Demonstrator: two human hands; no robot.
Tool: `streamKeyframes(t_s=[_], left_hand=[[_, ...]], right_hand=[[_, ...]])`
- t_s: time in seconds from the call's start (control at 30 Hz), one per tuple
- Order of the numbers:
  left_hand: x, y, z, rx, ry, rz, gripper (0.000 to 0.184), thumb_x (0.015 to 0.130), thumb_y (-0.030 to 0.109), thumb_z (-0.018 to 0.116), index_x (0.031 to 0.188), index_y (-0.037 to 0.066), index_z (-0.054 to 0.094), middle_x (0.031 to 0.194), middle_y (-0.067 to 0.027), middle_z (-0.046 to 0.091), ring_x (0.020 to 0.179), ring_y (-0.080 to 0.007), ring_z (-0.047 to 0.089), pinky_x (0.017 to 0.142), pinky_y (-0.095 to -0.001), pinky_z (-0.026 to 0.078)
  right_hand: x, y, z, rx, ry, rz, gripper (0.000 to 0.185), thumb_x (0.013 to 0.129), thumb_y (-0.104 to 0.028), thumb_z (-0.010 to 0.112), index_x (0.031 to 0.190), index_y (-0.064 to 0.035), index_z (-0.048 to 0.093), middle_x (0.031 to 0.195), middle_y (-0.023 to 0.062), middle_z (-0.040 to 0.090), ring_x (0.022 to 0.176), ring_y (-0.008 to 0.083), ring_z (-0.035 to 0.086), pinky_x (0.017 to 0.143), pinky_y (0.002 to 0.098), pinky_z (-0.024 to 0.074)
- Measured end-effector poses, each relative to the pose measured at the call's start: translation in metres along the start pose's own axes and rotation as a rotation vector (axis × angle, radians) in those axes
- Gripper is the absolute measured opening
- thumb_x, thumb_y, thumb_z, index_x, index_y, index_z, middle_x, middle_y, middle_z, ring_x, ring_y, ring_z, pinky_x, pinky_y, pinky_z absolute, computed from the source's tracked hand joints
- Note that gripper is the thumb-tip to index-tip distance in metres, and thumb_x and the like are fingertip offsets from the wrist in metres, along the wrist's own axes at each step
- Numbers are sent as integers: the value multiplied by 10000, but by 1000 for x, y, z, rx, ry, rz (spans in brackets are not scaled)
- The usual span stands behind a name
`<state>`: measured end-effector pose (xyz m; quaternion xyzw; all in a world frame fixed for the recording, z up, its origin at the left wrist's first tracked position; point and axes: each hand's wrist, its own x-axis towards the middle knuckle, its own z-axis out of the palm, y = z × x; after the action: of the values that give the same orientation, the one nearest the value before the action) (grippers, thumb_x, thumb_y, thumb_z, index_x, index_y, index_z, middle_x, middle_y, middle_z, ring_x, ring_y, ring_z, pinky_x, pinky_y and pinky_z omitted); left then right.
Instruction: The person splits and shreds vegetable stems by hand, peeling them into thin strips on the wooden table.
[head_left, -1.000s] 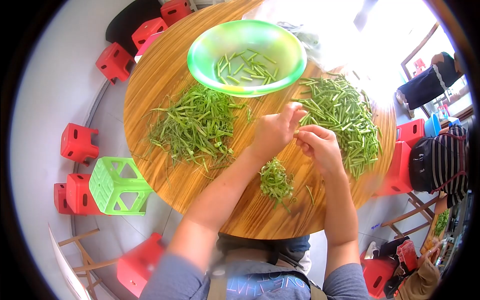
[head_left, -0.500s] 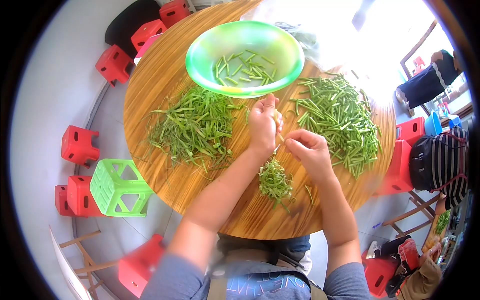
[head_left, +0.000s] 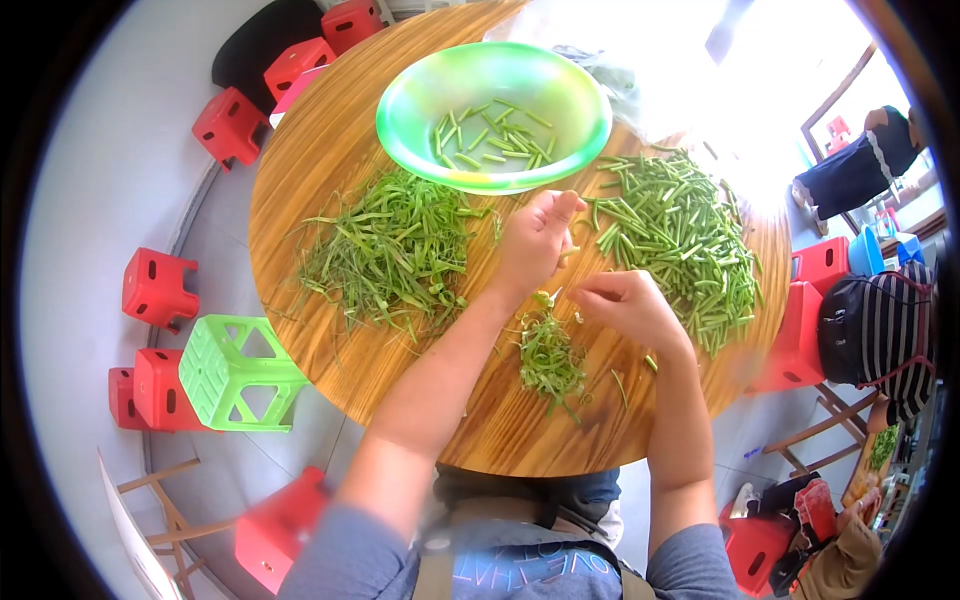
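My left hand [head_left: 540, 240] is closed around a short green stem [head_left: 569, 251], whose pale end pokes out below the fingers. Just to its lower right, my right hand [head_left: 630, 308] has its fingertips pinched together; what they hold, if anything, is too small to make out. Below the hands lies a small heap of curled green peelings [head_left: 552, 362]. Right of my hands spreads a big pile of cut green stems [head_left: 685, 245]. On the left sits a pile of long, thin green strips [head_left: 390, 255]. A green and white basin [head_left: 395, 130] beyond my left hand contains several cut stems.
Everything lies on a round wooden table [head_left: 480, 440]. A clear plastic bag [head_left: 620, 85] is behind the basin. Red stools [head_left: 160, 288] and a green stool [head_left: 235, 370] stand around the table. Other people are at the right, one in a striped top [head_left: 895, 340].
My left hand has tipped rightward, still closed on the stem. My right hand has drawn slightly down and right, so a gap shows between its fingertips and the stem.
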<state>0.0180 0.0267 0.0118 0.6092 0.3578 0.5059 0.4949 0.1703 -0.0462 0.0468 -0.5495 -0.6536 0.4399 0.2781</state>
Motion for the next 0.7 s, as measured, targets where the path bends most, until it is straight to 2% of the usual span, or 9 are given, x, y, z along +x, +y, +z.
streamKeyframes(t_s=[0.07, 0.13, 0.17, 0.27, 0.37, 0.57, 0.67, 0.7], left_hand=[[-1, -1, 4, 60, 22, 133, 283, 915, 290, 490, 882, 24, 579, 533, -30, 470, 459, -90, 448, 437, -253, 366], [1, -3, 6, 92, 38, 192, 281, 912, 293, 505, 877, 28, 592, 506, -24, 452, 444, -75, 440, 420, -258, 358], [1, -4, 7, 94, 30, 154, 286, 910, 301, 509, 883, 29, 595, 499, -25, 451, 437, -72, 437, 414, -258, 355], [-3, 8, 6, 87, -18, -64, 288, 904, 301, 520, 898, 25, 602, 504, -45, 479, 442, -82, 454, 420, -271, 362], [-6, 10, 8, 180, -14, 10, 252, 886, 288, 557, 920, 43, 606, 529, -22, 493, 462, -57, 444, 419, -231, 361], [-8, 13, 10, 304, 4, 155, 226, 886, 252, 563, 927, 33, 598, 543, -29, 511, 473, -64, 451, 438, -248, 380], [-8, 12, 12, 314, 47, 219, 225, 885, 250, 548, 914, 29, 575, 618, -141, 589, 520, -272, 591, 448, -343, 417], [-9, 12, 13, 303, 76, 211, 223, 886, 248, 546, 918, 29, 572, 624, -142, 592, 526, -279, 594, 450, -346, 420]], right_hand=[[-3, -16, -3, -13, 23, 102, 178, 825, -163, 607, 886, -3, 655, 594, -2, 518, 522, 40, 418, 453, 215, 346], [-2, -13, 0, 266, 95, 83, 184, 847, -165, 587, 897, 1, 650, 626, -4, 546, 533, 36, 443, 451, 197, 353], [-2, -12, 0, 405, 133, 75, 188, 858, -165, 577, 902, 3, 648, 642, -6, 560, 538, 34, 455, 451, 189, 356], [-2, -10, -4, 503, 55, 74, 191, 880, -158, 547, 914, 4, 642, 684, -9, 589, 551, 33, 482, 455, 169, 364], [-3, -11, -4, 498, 17, 80, 199, 883, -164, 545, 910, 5, 647, 679, 4, 596, 546, 36, 480, 459, 173, 367], [-2, -13, -4, 498, 36, 163, 181, 872, -138, 543, 889, 3, 655, 670, 10, 593, 539, 35, 471, 462, 169, 362], [-1, -15, -4, 519, 66, 209, 163, 855, -114, 546, 875, 2, 659, 663, 8, 587, 531, 33, 459, 460, 168, 352], [0, -14, -4, 538, 72, 203, 160, 850, -111, 547, 872, 2, 659, 661, 7, 584, 529, 32, 456, 458, 167, 348]])
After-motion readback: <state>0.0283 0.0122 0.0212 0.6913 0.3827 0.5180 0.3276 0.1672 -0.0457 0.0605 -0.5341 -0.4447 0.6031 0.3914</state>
